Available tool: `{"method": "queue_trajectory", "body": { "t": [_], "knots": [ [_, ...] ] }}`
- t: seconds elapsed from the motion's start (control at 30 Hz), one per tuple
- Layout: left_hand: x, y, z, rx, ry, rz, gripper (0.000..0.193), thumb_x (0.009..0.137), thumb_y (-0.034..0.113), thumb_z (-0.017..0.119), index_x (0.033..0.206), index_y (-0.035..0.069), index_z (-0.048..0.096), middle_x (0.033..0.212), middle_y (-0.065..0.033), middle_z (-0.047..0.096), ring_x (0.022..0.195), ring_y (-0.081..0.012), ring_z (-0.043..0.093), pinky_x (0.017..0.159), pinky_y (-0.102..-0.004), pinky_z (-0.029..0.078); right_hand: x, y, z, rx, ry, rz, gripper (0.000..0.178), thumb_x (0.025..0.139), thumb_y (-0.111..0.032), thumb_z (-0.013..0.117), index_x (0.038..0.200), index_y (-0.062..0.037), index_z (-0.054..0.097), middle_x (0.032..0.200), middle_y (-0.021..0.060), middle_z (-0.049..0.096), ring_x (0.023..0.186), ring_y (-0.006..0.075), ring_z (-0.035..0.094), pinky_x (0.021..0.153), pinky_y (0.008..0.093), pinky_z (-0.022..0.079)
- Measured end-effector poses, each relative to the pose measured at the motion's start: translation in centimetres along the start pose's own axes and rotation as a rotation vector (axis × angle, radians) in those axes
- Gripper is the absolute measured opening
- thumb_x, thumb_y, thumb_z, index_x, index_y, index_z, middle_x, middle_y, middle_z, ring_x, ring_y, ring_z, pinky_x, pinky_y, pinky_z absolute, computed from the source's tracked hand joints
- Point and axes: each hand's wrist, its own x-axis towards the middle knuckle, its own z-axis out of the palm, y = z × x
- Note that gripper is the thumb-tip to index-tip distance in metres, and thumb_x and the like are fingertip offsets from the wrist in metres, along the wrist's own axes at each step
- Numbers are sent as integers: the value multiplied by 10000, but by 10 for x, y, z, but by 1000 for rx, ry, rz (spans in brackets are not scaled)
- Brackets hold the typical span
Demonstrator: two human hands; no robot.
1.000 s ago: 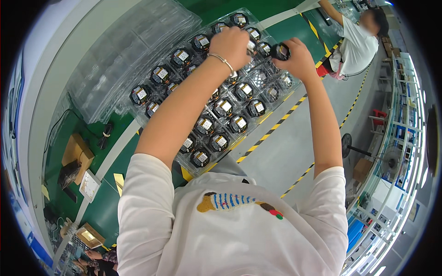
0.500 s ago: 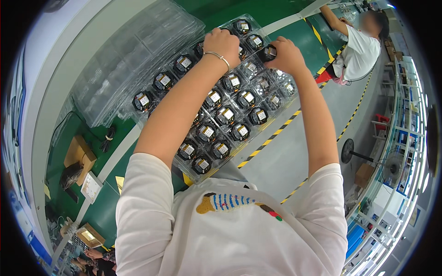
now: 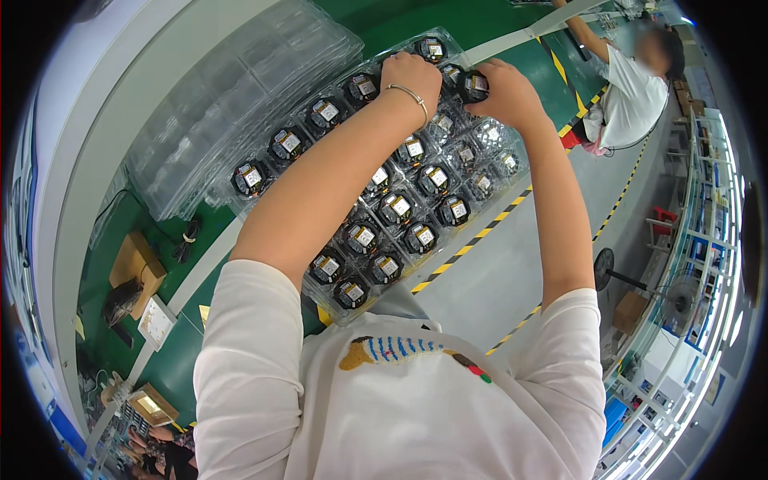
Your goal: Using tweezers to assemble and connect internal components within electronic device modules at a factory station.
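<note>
A clear plastic tray point(image 3: 412, 270) of round pockets holds several round black modules point(image 3: 398, 207) with white labels. Near its far right corner, my right hand point(image 3: 514, 98) pinches a black round module point(image 3: 476, 86) between thumb and fingers, tilted over the tray. Beside it, my left hand point(image 3: 414, 82) is curled down over the far row, fingers closed; its fingertips and whatever they grip are hidden beneath the hand. Some pockets point(image 3: 464, 152) under my right hand show only clear plastic and no black module.
Stacked clear trays point(image 3: 232, 96) lie left of the filled tray on the green table point(image 3: 384, 24). A cardboard piece point(image 3: 138, 268) and a coiled black cable point(image 3: 189, 240) are further left. Another person point(image 3: 632, 96) sits at the far right, and a standing fan point(image 3: 604, 268) is on the right.
My left hand has shifted a little to the right along the far row. My right hand still grips the round module and has moved slightly; the whole view has also shifted a bit.
</note>
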Motion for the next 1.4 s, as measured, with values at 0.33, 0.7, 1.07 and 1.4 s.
{"method": "queue_trajectory", "body": {
  "t": [0.33,0.7,1.07,1.4],
  "knots": [
    [-7,-10,14,-168,159,124,188,752,132,640,913,51,694,1049,-132,609,1002,-281,559,840,-385,460,-18,-2,12,175,222,107,562,592,-187,782,1086,-20,572,960,148,591,959,343,561,835,391,455],
    [-1,-18,-2,-114,132,218,377,570,215,787,899,75,666,991,-88,579,1018,-260,546,824,-379,491,33,6,4,-5,-122,-242,609,585,9,681,1161,-149,564,1024,97,555,999,317,557,856,387,478],
    [-285,-84,-37,-910,352,-435,552,618,232,788,1080,3,590,893,-159,637,721,-274,625,674,-331,509,-22,-73,-24,525,22,-114,537,633,-137,789,1089,35,564,982,173,624,842,218,626,755,333,499],
    [-554,-99,95,-501,234,-1328,478,628,261,771,1028,56,609,936,-160,649,823,-336,635,707,-408,520,-105,-454,96,307,-475,-842,470,623,-263,763,988,-38,571,971,149,576,933,319,583,788,399,491]
  ]
}}
